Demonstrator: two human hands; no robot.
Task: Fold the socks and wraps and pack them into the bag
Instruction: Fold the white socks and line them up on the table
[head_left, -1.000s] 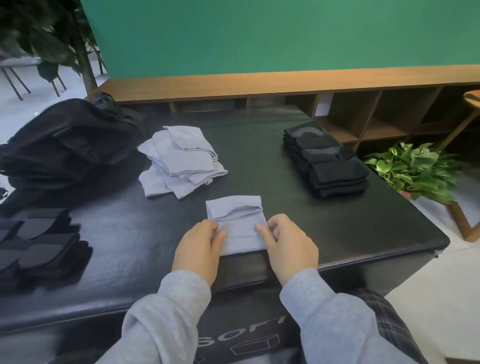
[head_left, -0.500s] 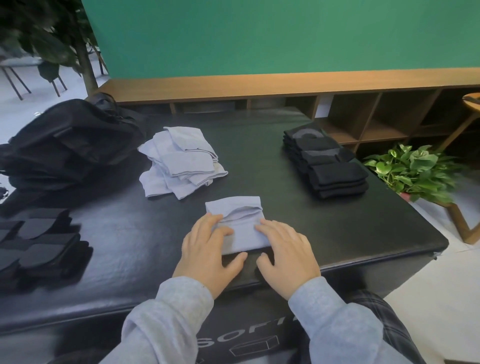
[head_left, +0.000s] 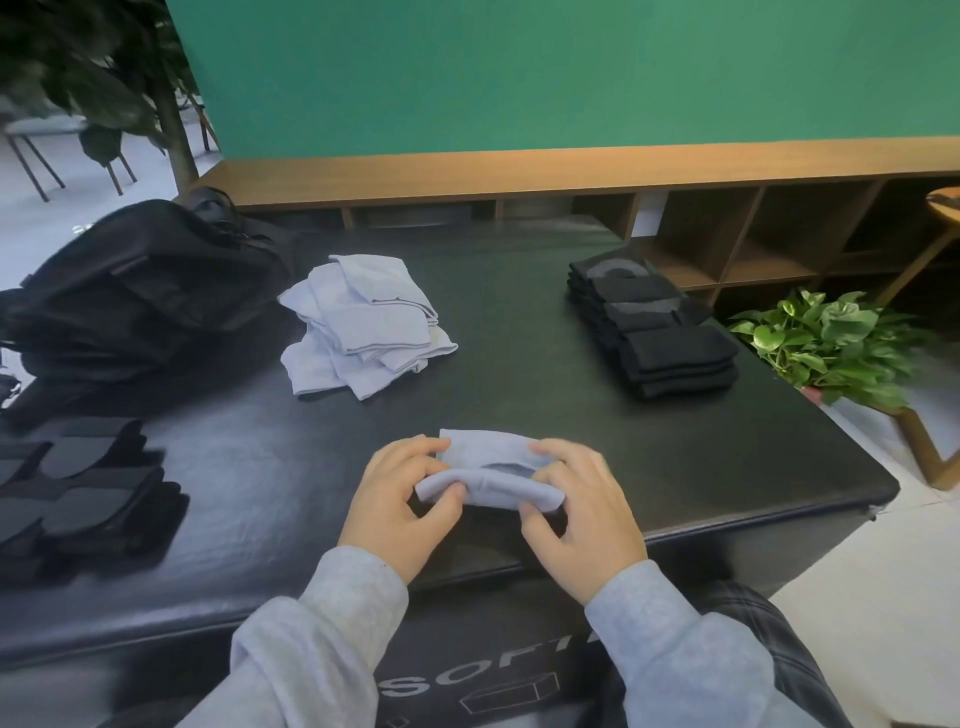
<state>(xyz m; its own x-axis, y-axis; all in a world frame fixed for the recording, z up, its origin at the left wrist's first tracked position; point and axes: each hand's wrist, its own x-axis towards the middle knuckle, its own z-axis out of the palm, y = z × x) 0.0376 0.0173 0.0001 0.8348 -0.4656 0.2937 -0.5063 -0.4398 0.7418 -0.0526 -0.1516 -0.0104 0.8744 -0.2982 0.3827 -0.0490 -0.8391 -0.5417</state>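
Note:
A pale blue sock (head_left: 491, 470) lies near the front edge of the black table (head_left: 519, 374), its near end rolled up toward the far end. My left hand (head_left: 402, 501) pinches the roll's left end between thumb and fingers. On the right end my right hand (head_left: 582, 512) grips the roll the same way. A loose heap of pale blue socks (head_left: 363, 327) sits at mid-table left. A stack of folded black socks (head_left: 654, 325) stands at the right. The black bag (head_left: 140, 291) lies at the far left.
Folded black and grey wraps (head_left: 83, 478) lie at the table's left edge. A potted green plant (head_left: 831, 345) stands right of the table, beside a wooden stand. A low wooden shelf (head_left: 571, 171) runs along the green wall behind.
Both hands went from pressing flat on the sock's near edge to gripping it. The near end has been lifted and rolled over toward the far end.

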